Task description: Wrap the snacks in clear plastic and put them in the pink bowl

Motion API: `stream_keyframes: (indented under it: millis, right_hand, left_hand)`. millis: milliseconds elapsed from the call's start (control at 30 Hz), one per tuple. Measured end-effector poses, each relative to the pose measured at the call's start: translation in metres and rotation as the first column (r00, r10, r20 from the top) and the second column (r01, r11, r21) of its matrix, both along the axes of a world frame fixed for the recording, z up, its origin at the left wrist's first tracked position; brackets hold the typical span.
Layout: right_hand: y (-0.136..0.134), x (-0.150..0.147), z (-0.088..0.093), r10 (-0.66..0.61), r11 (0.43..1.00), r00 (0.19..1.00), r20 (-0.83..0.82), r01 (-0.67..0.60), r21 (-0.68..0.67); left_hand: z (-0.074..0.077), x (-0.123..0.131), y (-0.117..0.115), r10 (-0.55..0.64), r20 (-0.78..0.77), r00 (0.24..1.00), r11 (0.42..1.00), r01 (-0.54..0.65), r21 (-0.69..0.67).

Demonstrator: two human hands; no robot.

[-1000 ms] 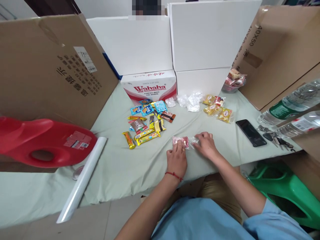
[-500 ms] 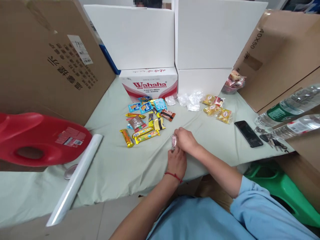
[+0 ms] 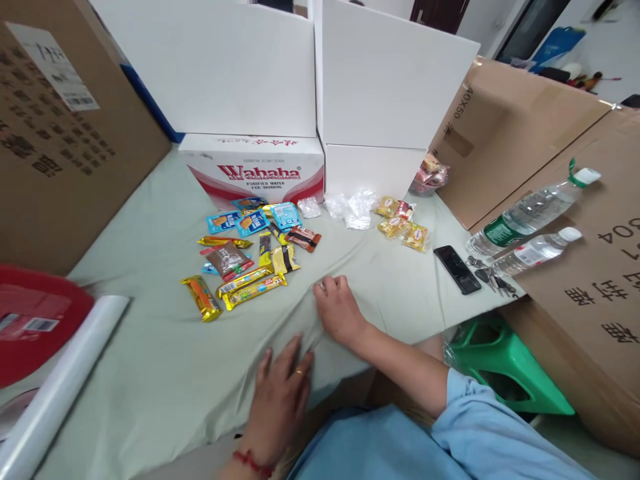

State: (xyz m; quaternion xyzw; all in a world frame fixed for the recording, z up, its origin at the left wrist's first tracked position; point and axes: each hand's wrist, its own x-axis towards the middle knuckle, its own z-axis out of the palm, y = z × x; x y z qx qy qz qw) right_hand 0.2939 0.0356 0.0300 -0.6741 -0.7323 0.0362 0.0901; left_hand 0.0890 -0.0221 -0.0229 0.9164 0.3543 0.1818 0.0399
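Note:
My left hand [image 3: 283, 387], a red cord bracelet at its wrist and a ring on one finger, lies with its fingers apart on the pale green tablecloth [image 3: 150, 347]. Further forward, my right hand [image 3: 341, 310] rests on the cloth with its fingers curled closed. A small glint shows at its fingertips, but what is inside is hidden. Left of it lie a loose group of wrapped snacks: a yellow snack bar [image 3: 255, 292], an orange-gold packet [image 3: 201, 298], a brown packet [image 3: 229, 260], blue sachets [image 3: 252, 223] and a brown-red packet [image 3: 303, 238].
Clear crumpled wrappers [image 3: 358, 209] and yellow packets [image 3: 415, 235] lie before the white box [image 3: 375, 167]. A Wahaha carton [image 3: 250, 170] stands behind the snacks. On the right are a phone [image 3: 457, 269], keys [image 3: 493, 279] and water bottles [image 3: 525, 217]. A white roll [image 3: 65, 383] lies left.
The pink-and-clear packet held between both hands is out of sight. My left hand has come away, back and to the left, and spread. My right hand has curled closed. The view has swung right.

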Motion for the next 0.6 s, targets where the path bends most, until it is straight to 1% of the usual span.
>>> stream_keyframes:
  millis: [67,133,200,267,300,333,400,433,500,600]
  right_hand:
    - [-0.006,0.016,0.001,-0.002,0.999,0.998,-0.065,0.004,0.034]
    - [-0.011,0.045,0.004,-0.033,0.996,0.982,-0.185,0.047,0.071]
    - [-0.01,0.089,0.008,-0.108,0.988,0.936,-0.334,0.138,0.066]
    - [-0.001,0.143,0.014,-0.257,0.96,0.862,-0.436,0.281,-0.009]
    - [0.006,0.17,0.017,-0.348,0.931,0.837,-0.423,0.362,-0.049]
    - [0.015,0.196,0.02,-0.437,0.894,0.821,-0.368,0.443,-0.074]
    - [0.035,0.237,0.025,-0.502,0.861,0.81,-0.303,0.502,-0.083]
    - [0.045,0.251,0.026,-0.52,0.851,0.81,-0.27,0.519,-0.083]
    - [0.062,0.266,0.025,-0.535,0.844,0.82,-0.205,0.529,-0.086]
    - [0.076,0.265,0.02,-0.538,0.842,0.839,-0.076,0.53,-0.102]
  left_hand:
    - [-0.002,-0.014,0.008,0.039,0.013,0.999,0.998,-0.039,0.052]
    - [-0.004,-0.019,0.01,0.049,0.021,0.999,0.994,-0.051,0.095]
    - [-0.007,-0.018,0.008,0.045,0.033,0.998,0.987,-0.049,0.152]
    - [-0.01,-0.013,0.003,0.056,0.06,0.997,0.972,-0.068,0.223]
    - [-0.011,-0.011,0.0,0.066,0.076,0.995,0.964,-0.084,0.251]
    - [-0.013,-0.009,-0.002,0.077,0.091,0.993,0.958,-0.099,0.268]
    - [-0.014,-0.007,-0.004,0.091,0.11,0.99,0.953,-0.119,0.279]
    - [-0.015,-0.007,-0.004,0.094,0.113,0.989,0.953,-0.122,0.278]
    - [-0.015,-0.008,-0.003,0.093,0.114,0.989,0.951,-0.122,0.285]
    - [-0.014,-0.008,-0.001,0.105,0.101,0.989,0.947,-0.131,0.292]
